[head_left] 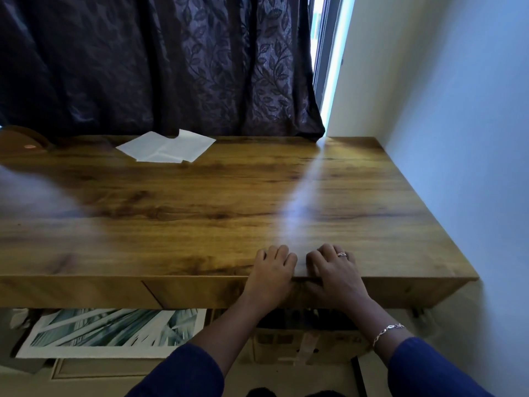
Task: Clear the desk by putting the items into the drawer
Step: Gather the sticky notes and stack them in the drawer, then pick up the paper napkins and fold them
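At the table (217, 202) front, left hand (272, 270) and right hand (333, 270) curl fingers over its edge above the drawer (200, 292); likely next, pull it open for the papers (166, 150)

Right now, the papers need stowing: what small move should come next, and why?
Probably pull the drawer front toward you. It looks shut, the left hand and right hand both curl over the desk edge above it, and the white papers lie at the far side.

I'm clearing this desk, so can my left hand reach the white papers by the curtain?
Probably yes: nothing on the desk lies between the left hand and the papers, though it's a stretch.
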